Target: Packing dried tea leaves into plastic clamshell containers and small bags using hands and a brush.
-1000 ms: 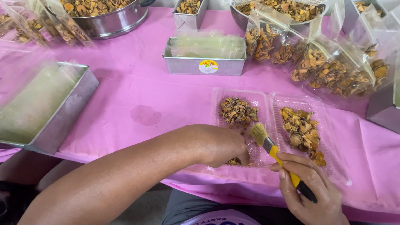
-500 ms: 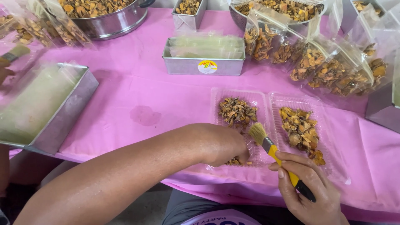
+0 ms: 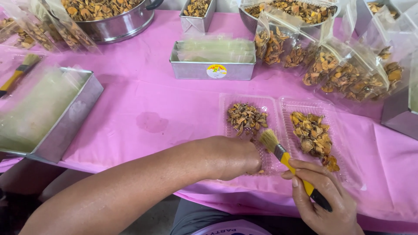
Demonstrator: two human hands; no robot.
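My right hand [image 3: 323, 198] grips a yellow-handled brush [image 3: 287, 162], its pale bristles resting on the left half of an opened clear plastic clamshell tray [image 3: 278, 104]. My left hand [image 3: 233, 157] lies across the tray's near left corner, fingers curled under and hidden; whether it holds anything cannot be told. Each tray half carries a small heap of brown-orange dried pieces, one heap [image 3: 247, 117] on the left and another heap [image 3: 313, 132] on the right. All this sits on a pink tablecloth [image 3: 143, 104].
A small metal tin [image 3: 212, 69] of clear bags stands behind the tray. A larger metal tray [image 3: 69, 122] sits left, with another brush [image 3: 19, 72] beyond it. Filled bags [image 3: 344, 74] line the back right. A steel pot [image 3: 113, 19] and bowl [image 3: 287, 8] hold more pieces.
Another yellow-handled brush has come into sight at the far left beyond the metal tray. My hands and my brush have barely shifted.
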